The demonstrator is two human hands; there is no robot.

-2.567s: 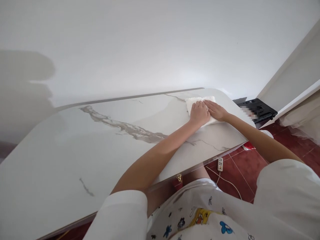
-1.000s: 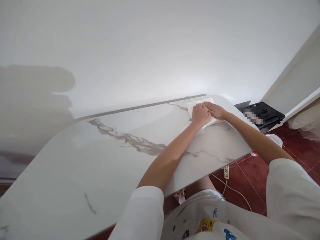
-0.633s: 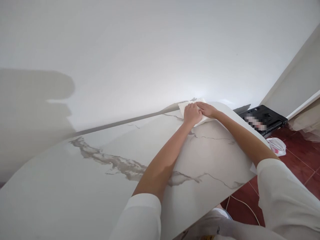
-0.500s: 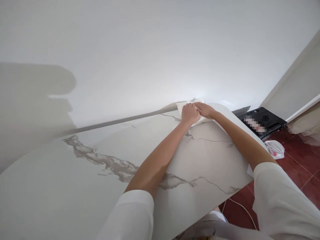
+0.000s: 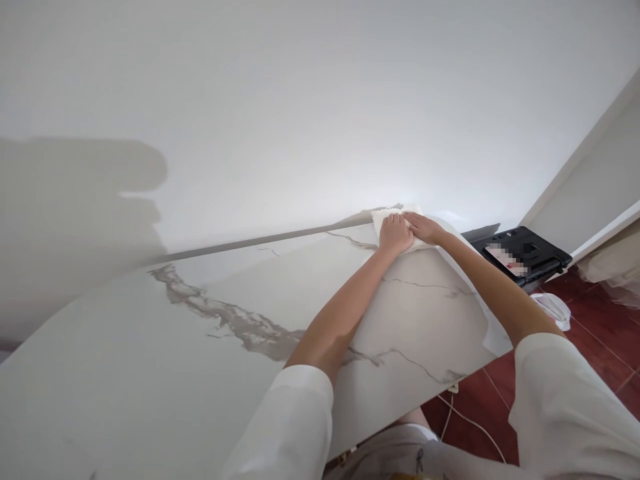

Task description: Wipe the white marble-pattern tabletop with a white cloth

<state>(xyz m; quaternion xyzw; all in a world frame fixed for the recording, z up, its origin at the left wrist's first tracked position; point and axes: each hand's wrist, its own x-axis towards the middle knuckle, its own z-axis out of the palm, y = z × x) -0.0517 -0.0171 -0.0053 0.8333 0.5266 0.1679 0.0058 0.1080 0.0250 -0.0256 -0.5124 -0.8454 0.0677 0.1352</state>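
A white cloth lies at the far right corner of a white marble-look table, close to the wall. My left hand presses down on the cloth with its fingers curled over it. My right hand lies flat on the cloth beside the left, fingers stretched out and partly overlapping it. Both arms reach far across the tabletop in white sleeves.
A white wall runs behind the table. A black device sits on the floor beyond the table's right end. On the red tiled floor lie a white bag and a white cable.
Both hands have pushed the cloth from the table's right part up to its far corner by the wall. My view has leaned forward over the table.
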